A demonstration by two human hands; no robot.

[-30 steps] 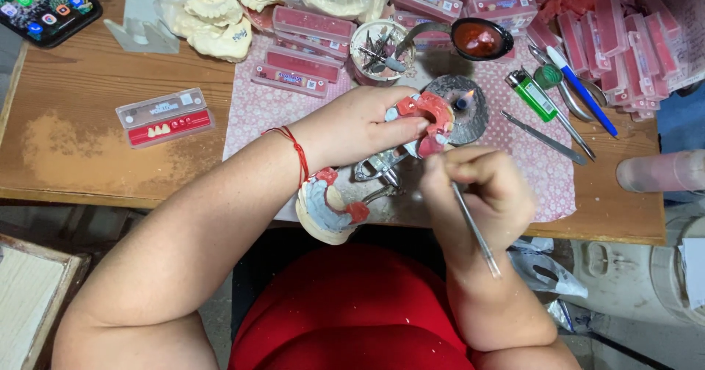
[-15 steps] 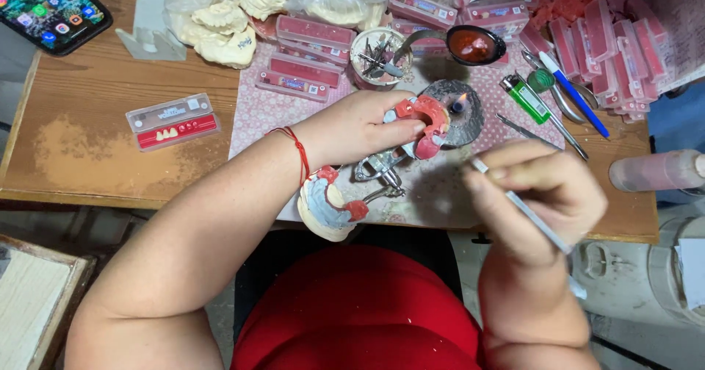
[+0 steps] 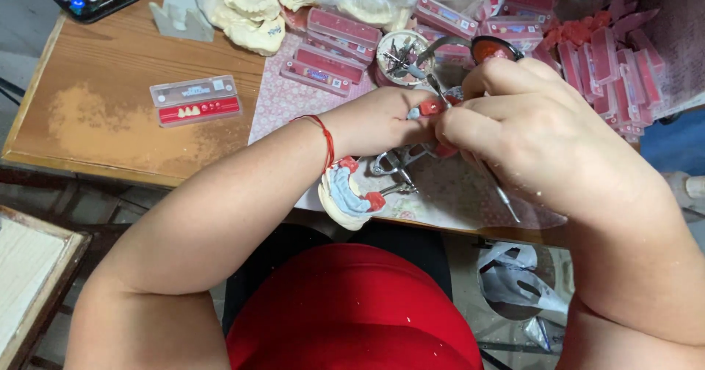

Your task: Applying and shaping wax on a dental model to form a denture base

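Head view: left hand (image 3: 382, 124) pinching glossy red wax piece (image 3: 432, 108) above the patterned mat (image 3: 283, 98); right hand (image 3: 536, 131) clamped round thin metal tool (image 3: 505, 197), tip hidden behind fingers.

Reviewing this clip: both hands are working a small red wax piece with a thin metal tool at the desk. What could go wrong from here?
1. The right hand hides most of the red wax piece pinched by the left hand, so the thin metal tool could slip onto a fingertip or gouge the wax.
2. The plaster model sits at the table edge under the left wrist; a nudge might knock it off.
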